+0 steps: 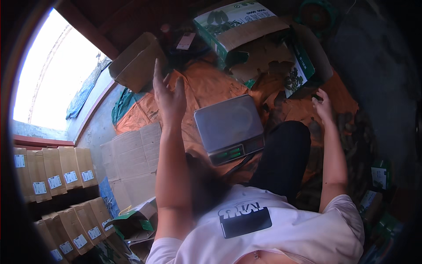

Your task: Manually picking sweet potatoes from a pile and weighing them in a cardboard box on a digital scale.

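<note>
Scale (228,125): steel-topped weighing scale with a display strip on its near edge, sitting on the orange tarp (211,86) on the floor, just ahead of the person's black-trousered knee (283,154) and between the two arms. Judging by the build, it's rigid and moderately heavy; the platter is smooth and likely slippery, so grip the body under both side edges, not the platter or display.

Left hand (169,94): raised in the air above the tarp, palm open, fingers (157,72) spread and upright, holding nothing. Nearest things are the plain brown carton (134,64) behind it and the scale to its right; touching neither.

Right hand (323,105): reached out to the far right, down at the tarp beside the open green-and-white box (259,44). Fingers loosely curled; there may be a small dark item at the fingertips, but too dim to tell, so grasp unclear.

Stacked labelled cartons (55,174) sit well apart at left.
</note>
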A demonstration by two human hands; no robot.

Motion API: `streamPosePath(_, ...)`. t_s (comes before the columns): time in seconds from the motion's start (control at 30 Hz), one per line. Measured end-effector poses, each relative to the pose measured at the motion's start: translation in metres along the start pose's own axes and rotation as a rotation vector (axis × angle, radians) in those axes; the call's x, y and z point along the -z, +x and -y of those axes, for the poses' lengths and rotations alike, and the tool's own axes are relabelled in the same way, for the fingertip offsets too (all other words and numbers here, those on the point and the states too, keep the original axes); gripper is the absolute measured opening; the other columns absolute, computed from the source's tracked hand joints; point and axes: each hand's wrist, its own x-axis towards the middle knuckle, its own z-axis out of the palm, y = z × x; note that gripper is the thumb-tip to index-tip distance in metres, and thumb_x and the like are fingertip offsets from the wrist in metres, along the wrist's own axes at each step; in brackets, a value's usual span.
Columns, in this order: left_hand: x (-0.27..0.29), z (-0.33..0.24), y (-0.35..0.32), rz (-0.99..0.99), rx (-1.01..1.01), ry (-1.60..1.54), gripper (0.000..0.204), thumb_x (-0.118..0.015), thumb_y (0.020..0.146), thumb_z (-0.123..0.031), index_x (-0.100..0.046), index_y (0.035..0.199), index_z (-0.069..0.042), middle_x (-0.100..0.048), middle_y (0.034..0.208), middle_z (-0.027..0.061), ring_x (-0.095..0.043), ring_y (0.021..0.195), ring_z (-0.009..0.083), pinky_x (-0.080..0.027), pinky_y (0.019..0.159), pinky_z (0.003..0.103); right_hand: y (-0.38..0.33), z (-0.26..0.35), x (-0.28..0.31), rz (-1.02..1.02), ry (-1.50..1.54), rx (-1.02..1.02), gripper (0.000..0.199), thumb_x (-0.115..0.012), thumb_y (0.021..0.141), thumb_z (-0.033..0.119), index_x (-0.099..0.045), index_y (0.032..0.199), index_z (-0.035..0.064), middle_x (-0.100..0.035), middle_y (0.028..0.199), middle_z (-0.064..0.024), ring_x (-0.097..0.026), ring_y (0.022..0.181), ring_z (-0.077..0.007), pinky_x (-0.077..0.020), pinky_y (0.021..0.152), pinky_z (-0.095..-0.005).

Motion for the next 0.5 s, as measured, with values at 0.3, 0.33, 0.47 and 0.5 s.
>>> streamPosePath(0.3,-0.019,0.014,-0.009,0.121,-0.042,0.245,0.075,-0.063,0.090,0.001,-0.032,0.157,-0.012,-0.041,0.152,0.0208,-0.058,0.128,0.0332,-0.051,0.105,0.043,0.137,-0.037,-0.062,-0.058,0.310,-0.207,0.064,-0.069,0.092,0.009,-0.040,0.149,0.0119,-0.047,0.149,-0.0098,-0.062,0.111,-0.0196,-0.0547,0.087,-0.0379)
streamPosePath(0.33,-0.020,0.014,-0.008,0.142,-0.054,0.254,0.075,-0.063,0.090,0.001,-0.032,0.157,-0.012,-0.041,0.152,0.0208,-0.058,0.128,0.0332,-0.051,0.105,0.043,0.141,-0.039,-0.065,-0.098,0.315,-0.177,0.064,-0.069,0.092,0.009,-0.040,0.149,0.0119,-0.047,0.149,-0.0098,-0.062,0.111,-0.0196,-0.0547,0.087,-0.0379)
streamPosePath(0.47,-0.023,0.013,-0.001,0.139,-0.098,0.259,0.071,-0.063,0.091,0.001,-0.036,0.155,-0.012,-0.040,0.152,0.0200,-0.059,0.127,0.0326,-0.052,0.104,0.044,0.164,-0.062,-0.075,0.009,0.231,-0.247,0.038,-0.069,0.091,0.008,-0.050,0.124,0.0085,-0.062,0.117,-0.0041,-0.063,0.101,-0.0166,-0.0556,0.080,-0.0350)
streamPosePath(0.5,-0.023,0.012,0.000,0.118,-0.111,0.235,0.070,-0.063,0.091,0.001,-0.037,0.155,-0.012,-0.040,0.152,0.0199,-0.059,0.127,0.0322,-0.052,0.103,0.044,0.170,-0.071,-0.077,-0.006,0.165,-0.248,0.031,-0.069,0.091,0.008,-0.051,0.117,0.0080,-0.063,0.108,-0.0031,-0.064,0.096,-0.0156,-0.0560,0.077,-0.0340)
